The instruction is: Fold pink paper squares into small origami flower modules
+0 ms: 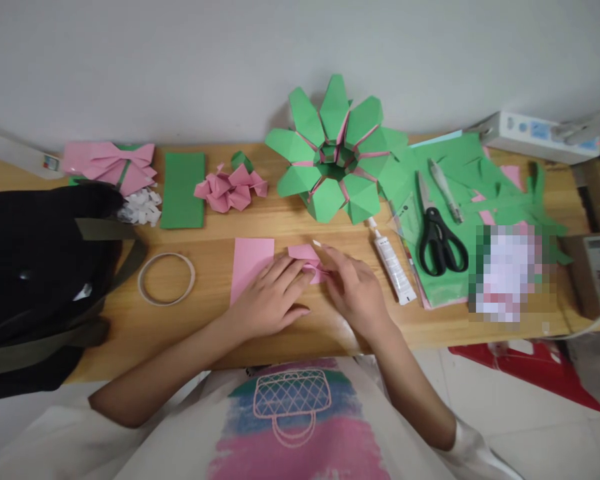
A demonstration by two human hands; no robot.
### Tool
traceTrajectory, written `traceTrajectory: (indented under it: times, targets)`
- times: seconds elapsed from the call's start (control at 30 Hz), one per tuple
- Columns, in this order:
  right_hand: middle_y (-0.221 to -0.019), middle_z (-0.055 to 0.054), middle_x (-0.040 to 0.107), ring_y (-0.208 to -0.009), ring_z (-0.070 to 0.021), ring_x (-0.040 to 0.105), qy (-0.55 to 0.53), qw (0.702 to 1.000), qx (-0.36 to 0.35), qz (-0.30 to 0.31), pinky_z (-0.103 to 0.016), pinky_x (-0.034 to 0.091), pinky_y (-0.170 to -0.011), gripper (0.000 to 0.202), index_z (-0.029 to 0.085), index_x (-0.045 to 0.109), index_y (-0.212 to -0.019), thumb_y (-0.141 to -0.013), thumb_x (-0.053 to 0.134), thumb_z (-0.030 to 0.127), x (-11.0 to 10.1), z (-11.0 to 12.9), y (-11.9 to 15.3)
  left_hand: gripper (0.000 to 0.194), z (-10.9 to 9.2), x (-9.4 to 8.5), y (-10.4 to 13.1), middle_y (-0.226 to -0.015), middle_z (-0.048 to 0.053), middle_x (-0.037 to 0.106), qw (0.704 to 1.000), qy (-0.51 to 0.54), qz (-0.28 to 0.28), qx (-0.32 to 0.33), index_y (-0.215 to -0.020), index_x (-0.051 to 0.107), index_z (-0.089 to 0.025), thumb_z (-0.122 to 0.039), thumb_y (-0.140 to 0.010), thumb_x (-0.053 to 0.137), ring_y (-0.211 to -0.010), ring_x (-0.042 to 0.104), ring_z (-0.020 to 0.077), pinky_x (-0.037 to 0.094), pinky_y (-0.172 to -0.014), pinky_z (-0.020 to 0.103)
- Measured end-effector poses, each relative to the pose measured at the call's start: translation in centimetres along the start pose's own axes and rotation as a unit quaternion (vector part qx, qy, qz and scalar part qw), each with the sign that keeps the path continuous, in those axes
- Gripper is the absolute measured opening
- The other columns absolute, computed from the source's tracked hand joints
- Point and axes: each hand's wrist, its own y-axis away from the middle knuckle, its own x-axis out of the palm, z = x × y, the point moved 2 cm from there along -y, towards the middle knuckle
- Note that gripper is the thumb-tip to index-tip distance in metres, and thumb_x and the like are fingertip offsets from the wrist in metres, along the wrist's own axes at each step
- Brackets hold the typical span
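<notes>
My left hand [275, 293] lies with its fingers stretched out, pressing on a small folded piece of pink paper [304, 253] in the middle of the table. Part of a flat pink paper sheet [253, 257] runs under the same hand. At the folded paper's right edge, my right hand [357, 287] is closed, its thumb and fingers pinching it. A tiny white scrap [317, 243] shows by the right fingertips; whether they touch it is unclear. Much of the folded paper is hidden beneath the hands. A white glue tube [394, 263] lies just right of my right hand.
Behind the hands stands a green and pink paper flower [337, 160]. Pink folded pieces [230, 189], green paper [183, 190] and a tape roll [166, 279] lie leftward, near a black bag [35, 280]. Rightward are scissors [436, 233], a cutter [445, 190] and a power strip [535, 138].
</notes>
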Motion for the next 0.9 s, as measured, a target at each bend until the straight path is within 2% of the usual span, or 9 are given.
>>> traceTrajectory:
  times: [0.17, 0.37, 0.6, 0.73, 0.9]
  targets:
    - [-0.096, -0.011, 0.073, -0.08, -0.0253, 0.067, 0.029, 0.999, -0.032, -0.031, -0.041, 0.054, -0.071, 0.044, 0.019, 0.039, -0.136, -0.092, 0.044, 0.011, 0.0, 0.3, 0.3, 0.062, 0.3, 0.0, -0.1, -0.133, 0.019, 0.055, 1.0, -0.007, 0.02, -0.003, -0.135, 0.046, -0.011, -0.045, -0.086, 0.062, -0.129, 0.046, 0.0371, 0.037, -0.108, 0.053]
    - [-0.097, -0.008, 0.073, -0.083, -0.0239, 0.067, 0.022, 0.998, -0.02, -0.056, -0.039, 0.055, -0.074, 0.051, 0.023, 0.037, -0.139, -0.091, 0.048, 0.012, 0.1, 0.3, 0.6, 0.072, 0.4, 0.1, 0.0, -0.134, 0.017, 0.055, 0.999, -0.024, 0.02, 0.013, -0.136, 0.044, -0.01, -0.054, -0.083, 0.063, -0.13, 0.044, 0.0372, 0.034, -0.111, 0.05]
    - [-0.101, -0.007, 0.072, -0.084, -0.0229, 0.065, -0.017, 0.998, -0.016, -0.051, -0.037, 0.055, -0.073, 0.056, 0.025, 0.036, -0.141, -0.089, 0.052, 0.012, 0.5, 0.0, 0.8, 0.078, 0.5, 0.4, 0.4, -0.137, 0.018, 0.052, 0.998, -0.046, 0.032, 0.025, -0.14, 0.04, -0.01, -0.06, -0.084, 0.057, -0.133, 0.042, 0.0375, 0.03, -0.112, 0.05]
    - [-0.102, -0.009, 0.071, -0.084, -0.0223, 0.065, -0.016, 0.998, -0.013, -0.055, -0.037, 0.056, -0.072, 0.055, 0.024, 0.038, -0.141, -0.089, 0.053, 0.014, 0.6, -0.1, 0.9, 0.075, 0.8, 0.5, 0.6, -0.136, 0.018, 0.053, 0.998, -0.031, 0.035, 0.036, -0.139, 0.042, -0.011, -0.062, -0.085, 0.054, -0.133, 0.042, 0.0362, 0.031, -0.111, 0.05]
    - [-0.1, -0.009, 0.071, -0.084, -0.0221, 0.066, -0.006, 0.998, -0.01, -0.055, -0.036, 0.056, -0.071, 0.053, 0.022, 0.04, -0.139, -0.088, 0.053, 0.012, 0.5, 0.0, 0.8, 0.077, 1.2, 0.5, 0.9, -0.14, 0.021, 0.049, 0.998, -0.027, 0.041, 0.049, -0.141, 0.04, -0.008, -0.064, -0.088, 0.047, -0.134, 0.041, 0.0359, 0.031, -0.111, 0.048]
